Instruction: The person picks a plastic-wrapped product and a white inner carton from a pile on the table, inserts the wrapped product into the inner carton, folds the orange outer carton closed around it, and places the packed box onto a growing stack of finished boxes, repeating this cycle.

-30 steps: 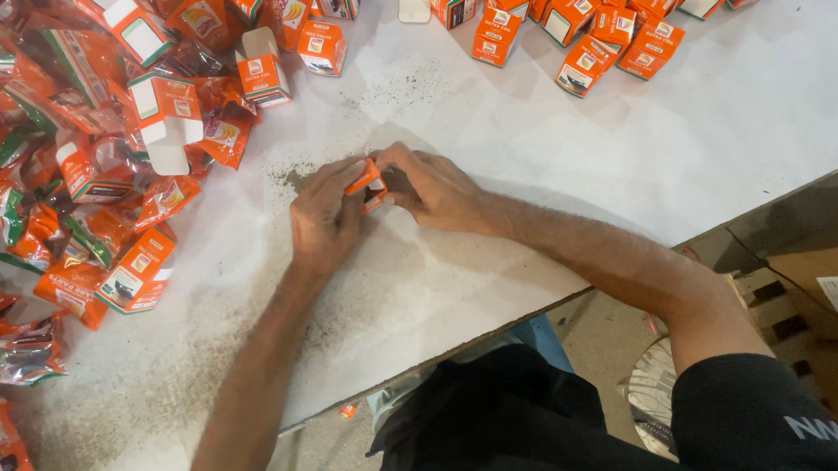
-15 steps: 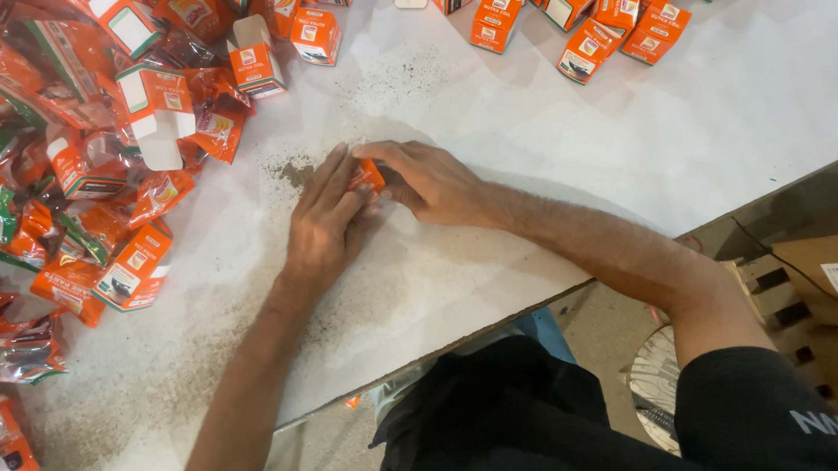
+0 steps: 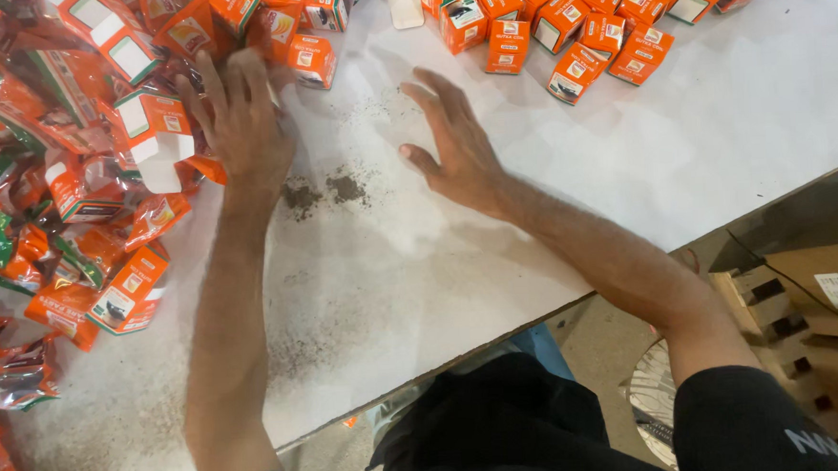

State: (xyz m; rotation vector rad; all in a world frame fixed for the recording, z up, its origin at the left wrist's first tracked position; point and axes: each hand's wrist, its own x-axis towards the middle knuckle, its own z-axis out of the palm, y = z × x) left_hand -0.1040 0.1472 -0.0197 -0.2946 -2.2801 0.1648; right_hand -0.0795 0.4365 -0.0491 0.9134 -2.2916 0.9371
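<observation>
The white counter point(image 3: 497, 270) runs diagonally, its front edge cutting from lower left up to the right above the person's dark shirt. A wide bare stretch lies between the two forearms and out to the right edge, marked only by two small patches of dark spilled powder point(image 3: 326, 191). The left side is crowded with a heap of orange foil sachets point(image 3: 18, 237) and open cartons; a row of closed orange cartons point(image 3: 609, 25) lines the far edge.

Half a second ago both hands met at mid-counter, pinching one small orange carton; now they have parted and that spot holds only the powder. The left hand point(image 3: 241, 121) has gone out to the heap, fingers spread and pressed flat on an open orange carton point(image 3: 156, 135) with its white flap hanging toward the person, long axis running roughly toward and away from the person. The right hand point(image 3: 457, 147) hovers over bare counter, fingers apart and empty, pointing toward the far row. Brown cardboard boxes point(image 3: 823, 291) sit below the counter at right.
</observation>
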